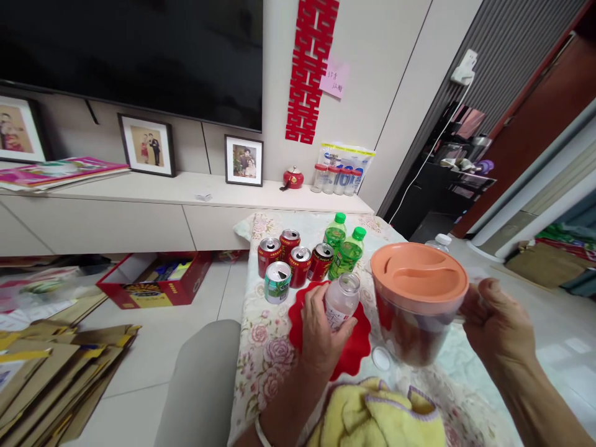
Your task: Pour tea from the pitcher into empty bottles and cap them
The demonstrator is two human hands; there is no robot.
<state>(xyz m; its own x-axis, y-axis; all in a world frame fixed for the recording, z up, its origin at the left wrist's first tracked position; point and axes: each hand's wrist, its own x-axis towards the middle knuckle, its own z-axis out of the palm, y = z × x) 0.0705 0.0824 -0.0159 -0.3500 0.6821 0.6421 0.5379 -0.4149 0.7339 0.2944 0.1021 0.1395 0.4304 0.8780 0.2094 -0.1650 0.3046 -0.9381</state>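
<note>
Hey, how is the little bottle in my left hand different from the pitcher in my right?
The bottle is small and narrow; the pitcher is much wider. The bottle's mouth is open, uncapped; the pitcher wears an orange lid. The pitcher holds something reddish-brown; the bottle looks pale inside. Both are clear-walled, upright and gripped: left hand on the bottle, right hand on the pitcher.

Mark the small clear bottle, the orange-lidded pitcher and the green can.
small clear bottle (341,302), head view, on its body below the neck.
orange-lidded pitcher (419,274), head view, on the middle of its lid.
green can (277,287), head view, on its side wall.
</note>
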